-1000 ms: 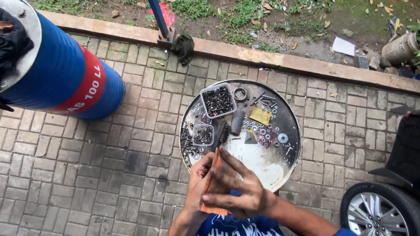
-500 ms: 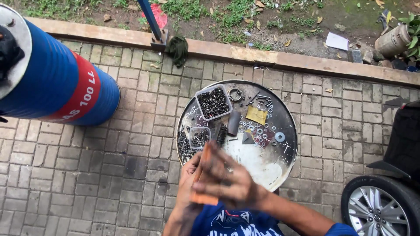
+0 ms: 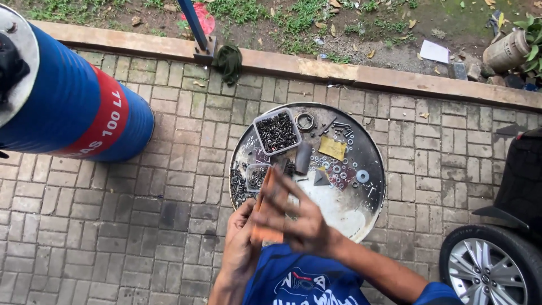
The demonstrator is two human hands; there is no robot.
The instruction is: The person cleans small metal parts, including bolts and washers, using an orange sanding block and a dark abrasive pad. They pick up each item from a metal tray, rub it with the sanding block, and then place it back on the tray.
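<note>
My left hand (image 3: 240,248) holds a flat orange piece (image 3: 265,197) upright at the near edge of a round metal tray (image 3: 361,214). My right hand (image 3: 299,220) lies across the orange piece's front with its fingers spread; it is blurred by motion. Both hands look grimy. On the tray are a clear tub of dark screws (image 3: 276,131), a smaller tub (image 3: 255,176), a metal ring (image 3: 305,121), a yellow scrap (image 3: 332,148), a dark cylinder (image 3: 303,157) and several loose washers and bolts.
A blue drum with a red band (image 3: 73,110) lies on its side at the left on the brick paving. A car wheel (image 3: 491,268) and a dark body panel (image 3: 522,181) are at the right. A concrete kerb (image 3: 361,73), a blue post (image 3: 195,25), a rag and grass lie beyond.
My hands were pressed together low over the tray's near edge. Now the right fingers have spread and more of the orange piece shows above them. The tray's contents have not moved.
</note>
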